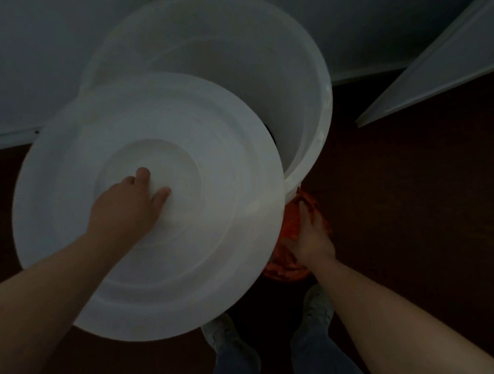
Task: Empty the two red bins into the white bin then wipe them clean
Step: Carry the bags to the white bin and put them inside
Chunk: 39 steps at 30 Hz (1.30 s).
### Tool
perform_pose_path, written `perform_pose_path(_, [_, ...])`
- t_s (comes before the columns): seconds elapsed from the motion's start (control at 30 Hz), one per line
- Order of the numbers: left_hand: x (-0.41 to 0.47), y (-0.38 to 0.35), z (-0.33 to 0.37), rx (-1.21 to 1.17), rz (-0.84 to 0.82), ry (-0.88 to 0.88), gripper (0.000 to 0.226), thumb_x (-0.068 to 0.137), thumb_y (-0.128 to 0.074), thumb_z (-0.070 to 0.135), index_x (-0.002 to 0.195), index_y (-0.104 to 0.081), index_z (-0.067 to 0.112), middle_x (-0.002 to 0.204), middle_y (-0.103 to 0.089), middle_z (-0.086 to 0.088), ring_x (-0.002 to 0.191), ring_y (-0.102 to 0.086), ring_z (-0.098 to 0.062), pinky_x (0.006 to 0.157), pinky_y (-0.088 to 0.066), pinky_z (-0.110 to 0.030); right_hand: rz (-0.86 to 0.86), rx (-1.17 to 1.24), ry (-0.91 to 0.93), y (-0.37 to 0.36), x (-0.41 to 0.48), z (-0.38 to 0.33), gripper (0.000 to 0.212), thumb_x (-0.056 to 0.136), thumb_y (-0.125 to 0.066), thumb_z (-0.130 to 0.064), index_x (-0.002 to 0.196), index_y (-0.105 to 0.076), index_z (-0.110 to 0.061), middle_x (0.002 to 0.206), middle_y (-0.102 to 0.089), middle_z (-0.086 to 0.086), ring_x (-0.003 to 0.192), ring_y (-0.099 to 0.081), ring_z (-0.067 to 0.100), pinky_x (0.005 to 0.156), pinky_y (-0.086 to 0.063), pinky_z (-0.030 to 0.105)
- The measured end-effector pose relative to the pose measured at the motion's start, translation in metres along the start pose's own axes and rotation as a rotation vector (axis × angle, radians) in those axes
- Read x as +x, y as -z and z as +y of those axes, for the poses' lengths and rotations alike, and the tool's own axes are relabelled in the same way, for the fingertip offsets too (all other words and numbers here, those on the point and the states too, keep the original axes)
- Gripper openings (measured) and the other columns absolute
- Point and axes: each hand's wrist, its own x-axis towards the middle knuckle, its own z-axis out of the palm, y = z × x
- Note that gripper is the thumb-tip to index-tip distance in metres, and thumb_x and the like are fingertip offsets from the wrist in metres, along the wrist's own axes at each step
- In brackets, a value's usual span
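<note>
A big round white bin [318,101] stands on the dark floor against the wall, its mouth half uncovered. My left hand [128,205] grips the raised centre of its round white lid [214,246], which is held off to the left and towards me, covering the bin's near left side. Low beside the bin's near right wall, a red bin [291,271] shows only in part under the lid's edge. My right hand [309,235] reaches down onto the red bin's rim; the light is too dim to see how the fingers hold it.
A pale wall [29,55] with a skirting board runs behind the bin. A white door [441,68] stands ajar at the right. My two shoes [220,333] and jeans are on the dark wooden floor [414,205] just below the bins.
</note>
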Motion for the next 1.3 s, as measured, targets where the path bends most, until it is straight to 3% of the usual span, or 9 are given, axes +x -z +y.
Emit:
perform_pose_path(0.13, [0.002,-0.004,-0.003,0.005,0.038,-0.045,0.049,0.098,-0.044,0.058,0.115,-0.041,0.012,0.106,-0.061,-0.026,0.094,-0.063,-0.047,0.068,-0.043,-0.045,0.131,0.023,0.083,-0.008,0.016,0.003,0.066,0.098,-0.056,-0.025,0.157,-0.026,-0.02,0.153,-0.038,0.013,0.132,-0.048,0.032,0.107,-0.041,0.04])
perform_pose_path(0.23, [0.002,-0.005,-0.003,-0.005,0.05,-0.032,0.05,0.097,-0.046,0.058,0.116,-0.042,0.011,0.106,-0.061,-0.025,0.094,-0.063,-0.047,0.069,-0.045,-0.045,0.176,0.057,0.061,-0.007,0.018,0.004,0.038,0.1,-0.05,-0.018,0.138,-0.055,-0.012,0.134,-0.06,0.014,0.12,-0.057,0.03,0.102,-0.044,0.035])
perform_pose_path(0.33, [0.002,-0.005,-0.001,-0.018,0.027,-0.003,0.053,0.098,-0.045,0.059,0.121,-0.043,0.011,0.111,-0.061,-0.024,0.098,-0.063,-0.046,0.071,-0.046,-0.047,0.179,0.051,-0.024,-0.001,0.01,0.008,0.024,0.099,-0.052,-0.022,0.115,-0.068,-0.012,0.117,-0.068,0.015,0.105,-0.063,0.032,0.087,-0.049,0.034])
perform_pose_path(0.53, [-0.002,0.002,0.007,-0.002,-0.049,0.04,0.052,0.1,-0.044,0.055,0.125,-0.04,0.009,0.113,-0.061,-0.026,0.1,-0.062,-0.046,0.075,-0.047,-0.048,0.138,0.09,-0.143,0.036,-0.021,0.021,0.02,0.095,-0.05,-0.016,0.1,-0.069,-0.012,0.111,-0.068,0.017,0.099,-0.065,0.035,0.083,-0.052,0.035])
perform_pose_path(0.73, [-0.027,0.022,0.022,-0.025,-0.102,0.061,0.053,0.1,-0.043,0.054,0.13,-0.039,0.01,0.114,-0.061,-0.024,0.1,-0.062,-0.045,0.076,-0.047,-0.046,0.185,0.099,-0.21,0.096,-0.074,0.028,0.021,0.093,-0.053,-0.015,0.105,-0.07,-0.016,0.113,-0.069,0.017,0.101,-0.066,0.037,0.079,-0.046,0.031])
perform_pose_path(0.97, [-0.048,0.09,0.026,-0.011,-0.14,0.06,0.052,0.1,-0.044,0.054,0.132,-0.038,0.013,0.12,-0.06,-0.022,0.106,-0.06,-0.043,0.079,-0.046,-0.046,0.372,0.064,-0.237,0.207,-0.131,0.0,0.019,0.094,-0.056,-0.017,0.105,-0.071,-0.013,0.112,-0.069,0.022,0.105,-0.065,0.041,0.086,-0.051,0.038])
perform_pose_path(1.13, [-0.048,0.142,0.035,0.0,-0.12,0.036,0.053,0.1,-0.045,0.054,0.134,-0.039,0.013,0.122,-0.061,-0.021,0.107,-0.061,-0.042,0.08,-0.046,-0.044,0.54,0.172,-0.33,0.295,-0.156,-0.026,0.025,0.093,-0.055,-0.013,0.111,-0.071,-0.007,0.117,-0.067,0.025,0.11,-0.064,0.042,0.093,-0.051,0.039])
perform_pose_path(1.3, [-0.046,0.191,0.048,0.027,-0.085,0.011,0.05,0.1,-0.045,0.053,0.13,-0.041,0.014,0.12,-0.063,-0.02,0.107,-0.062,-0.041,0.08,-0.044,-0.044,0.716,0.234,-0.303,0.373,-0.182,-0.055,0.024,0.093,-0.057,-0.01,0.11,-0.07,-0.002,0.117,-0.067,0.027,0.112,-0.064,0.042,0.095,-0.05,0.039])
